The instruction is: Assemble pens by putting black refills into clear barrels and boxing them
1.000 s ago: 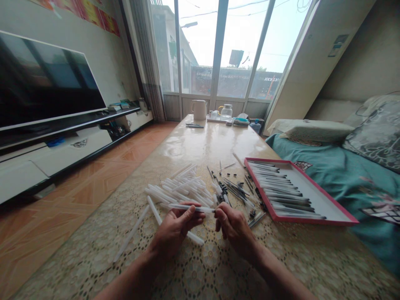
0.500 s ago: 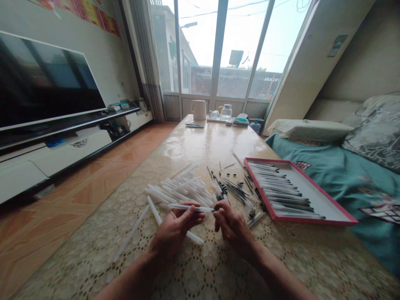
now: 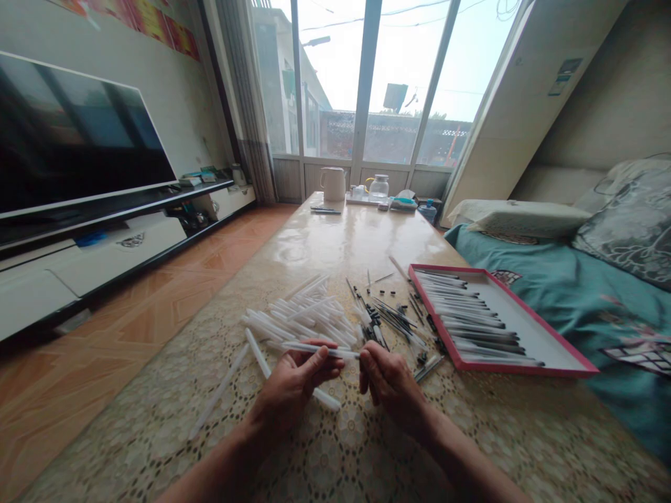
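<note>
My left hand (image 3: pixel 293 383) pinches a clear white pen barrel (image 3: pixel 317 348) and holds it level above the table. My right hand (image 3: pixel 386 377) is closed at the barrel's right end, its fingertips on the tip. Just beyond the hands lies a heap of white pen barrels (image 3: pixel 304 318). To its right is a scatter of thin dark refills and small black parts (image 3: pixel 391 318). A shallow tray with a red rim (image 3: pixel 456 363) at the right holds several pens laid in a row.
The long table (image 3: pixel 335 237) has a lace-patterned cover. At its far end stand a white jug (image 3: pixel 334 184) and a glass teapot (image 3: pixel 379 186). A teal-covered sofa (image 3: pixel 576 300) runs along the right, a TV (image 3: pixel 73 140) on a low unit along the left.
Almost nothing differs. My right hand has shifted slightly at the barrel's end; the left hand and the barrel stay in place.
</note>
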A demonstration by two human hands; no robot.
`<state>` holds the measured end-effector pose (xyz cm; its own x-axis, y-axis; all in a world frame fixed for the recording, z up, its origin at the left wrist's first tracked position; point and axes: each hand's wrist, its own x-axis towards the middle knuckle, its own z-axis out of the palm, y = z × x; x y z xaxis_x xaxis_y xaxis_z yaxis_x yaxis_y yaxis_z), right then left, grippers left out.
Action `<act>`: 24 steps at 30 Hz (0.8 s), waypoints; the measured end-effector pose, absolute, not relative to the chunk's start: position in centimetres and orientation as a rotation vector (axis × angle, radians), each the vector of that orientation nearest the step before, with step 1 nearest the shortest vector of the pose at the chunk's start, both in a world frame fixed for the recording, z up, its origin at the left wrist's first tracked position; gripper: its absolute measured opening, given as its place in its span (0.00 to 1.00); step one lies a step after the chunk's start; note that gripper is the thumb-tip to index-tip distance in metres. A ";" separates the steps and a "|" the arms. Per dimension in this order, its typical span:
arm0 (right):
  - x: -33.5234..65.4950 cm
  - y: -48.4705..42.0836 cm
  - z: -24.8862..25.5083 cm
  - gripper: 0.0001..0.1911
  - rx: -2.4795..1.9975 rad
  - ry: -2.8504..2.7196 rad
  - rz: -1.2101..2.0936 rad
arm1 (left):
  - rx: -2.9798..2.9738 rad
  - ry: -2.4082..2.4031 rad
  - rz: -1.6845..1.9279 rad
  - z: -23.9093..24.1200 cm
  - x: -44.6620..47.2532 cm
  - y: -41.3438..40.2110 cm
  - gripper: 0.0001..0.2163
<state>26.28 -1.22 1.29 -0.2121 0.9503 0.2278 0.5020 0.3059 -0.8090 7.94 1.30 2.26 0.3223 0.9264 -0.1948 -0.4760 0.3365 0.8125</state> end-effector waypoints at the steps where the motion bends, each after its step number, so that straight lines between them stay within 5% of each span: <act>1: 26.3 -1.2 1.3 0.19 -1.295 -1.835 0.779 | 0.725 0.748 1.034 2.2 7.9 1.3 0.12; 6: 26.3 -1.2 1.3 0.12 -1.273 -1.865 0.730 | 0.720 0.768 1.064 2.2 7.9 1.3 0.13; 24: 26.0 -1.3 1.3 0.18 -1.281 -1.817 0.820 | 0.784 0.745 1.047 2.1 7.9 1.3 0.12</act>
